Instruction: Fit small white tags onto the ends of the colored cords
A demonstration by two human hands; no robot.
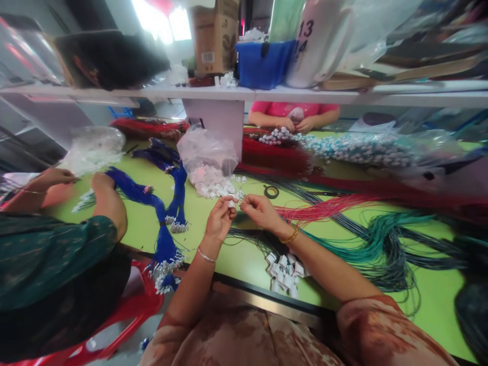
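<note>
My left hand [221, 217] and my right hand [261, 209] meet over the green table [213, 239], fingers pinched together. Between their fingertips sits a small white connector [233, 202] with thin wires running off to the right. Both hands are closed on it. A pile of loose white connectors [212, 184] spills from a clear plastic bag [208, 150] just beyond my hands. A cluster of finished white connectors [285, 273] lies under my right forearm near the table edge.
A person in a green sleeve [57, 249] works at my left with blue wire bundles [163, 223]. Another person in pink [293, 114] sits across. Red wires [324, 203], green and dark wires [381, 249], a tape roll [271, 191] and a cluttered shelf [244, 93] surround me.
</note>
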